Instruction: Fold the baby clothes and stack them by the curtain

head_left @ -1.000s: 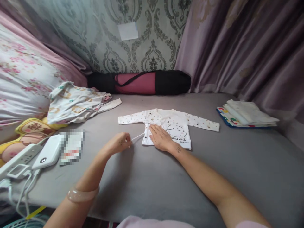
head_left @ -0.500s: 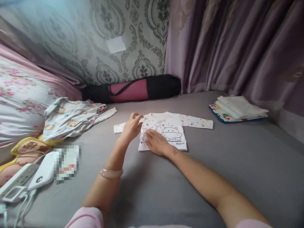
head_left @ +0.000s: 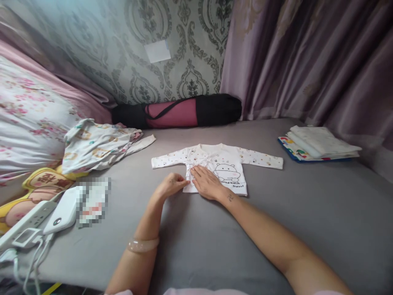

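A white baby shirt [head_left: 229,157] lies face up and flat on the grey bed sheet, both long sleeves spread to the sides. A cartoon hippo and lettering decorate its front. My right hand [head_left: 206,182] rests flat on the shirt's left half, fingers stretched out and close together. At the lower left side edge, my left hand [head_left: 174,184] has its thumb and fingers drawn together on the fabric; part of the pinch is hidden by the hand. A pale bangle [head_left: 143,245] circles my left forearm.
Folded clothes [head_left: 322,141] are stacked on the right. Loose patterned clothes [head_left: 98,145] lie at the left, near a power strip [head_left: 33,221], a white power bank [head_left: 64,209] with cables, and a yellow cartoon cushion [head_left: 43,186]. A black and maroon bag [head_left: 173,112] lies along the wall.
My left hand has come down from above the shirt's left sleeve to its lower left edge and closed there. My right hand stays flat on the shirt. The view has shifted slightly.
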Motion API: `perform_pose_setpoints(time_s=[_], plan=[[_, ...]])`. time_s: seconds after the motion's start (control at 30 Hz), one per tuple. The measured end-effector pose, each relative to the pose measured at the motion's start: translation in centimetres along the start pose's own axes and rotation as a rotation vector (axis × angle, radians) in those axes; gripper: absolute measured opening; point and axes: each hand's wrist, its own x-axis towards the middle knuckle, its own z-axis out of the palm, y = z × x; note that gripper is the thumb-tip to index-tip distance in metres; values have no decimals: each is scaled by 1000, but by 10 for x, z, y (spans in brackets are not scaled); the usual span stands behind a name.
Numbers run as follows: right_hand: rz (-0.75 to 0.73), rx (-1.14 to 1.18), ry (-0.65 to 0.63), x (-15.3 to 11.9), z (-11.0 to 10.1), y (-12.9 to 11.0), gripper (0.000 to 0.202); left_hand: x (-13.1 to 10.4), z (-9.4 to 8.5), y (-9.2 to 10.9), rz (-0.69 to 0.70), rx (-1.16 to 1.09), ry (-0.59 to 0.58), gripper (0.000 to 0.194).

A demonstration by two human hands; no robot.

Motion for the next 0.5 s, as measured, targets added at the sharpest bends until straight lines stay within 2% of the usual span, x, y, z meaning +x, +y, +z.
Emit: perform_pose_setpoints(time_s=[0.23,0.37,0.5], plan=[[45,-8,-46,2,-2,-3,53,0,-4,-6,-88,39,-54,40],[48,-23,-54,3,0,-3,57,-1,-12,-11,-84,43,-113,42],[40,-28,-85,2,-1,-4,60,0,-15,-12,-57,74,-125,42]])
